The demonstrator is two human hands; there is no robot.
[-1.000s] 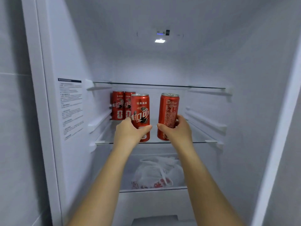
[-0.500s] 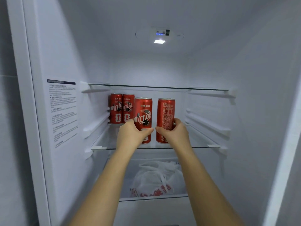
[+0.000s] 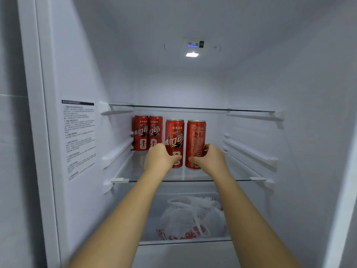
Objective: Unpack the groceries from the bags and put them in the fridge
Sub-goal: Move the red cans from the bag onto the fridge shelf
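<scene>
Reaching into the open fridge point(image 3: 77, 55), we stretch both bare forearms up from 6 o'clock toward the middle of the view. Nearest, beneath the arms, a knotted white plastic bag point(image 3: 193, 219) with red print lies in the lower compartment. Just above it runs the front edge of a glass shelf point(image 3: 231, 179). Over that edge, our left hand point(image 3: 160, 159) curls round the lower part of the first red can point(image 3: 174, 136), thumb across its front. Our right hand point(image 3: 209, 161) wraps the lower part of the second red can point(image 3: 196, 136), which sits at 3 o'clock of the first with a thin gap between them. Both cans are upright, long axis vertical; their bases seem to meet the glass, though we cannot be sure. Farther back, at 10 o'clock from the left hand, two more red cans point(image 3: 141, 132) stand side by side against the left wall. We judge the next move turns on this: bare shelf lies at 12 o'clock beyond our fingers, and the left hand is nearer the back pair. Farthest, at 12 o'clock, the ceiling light point(image 3: 192, 54) glows above an upper shelf point(image 3: 193, 108).
</scene>
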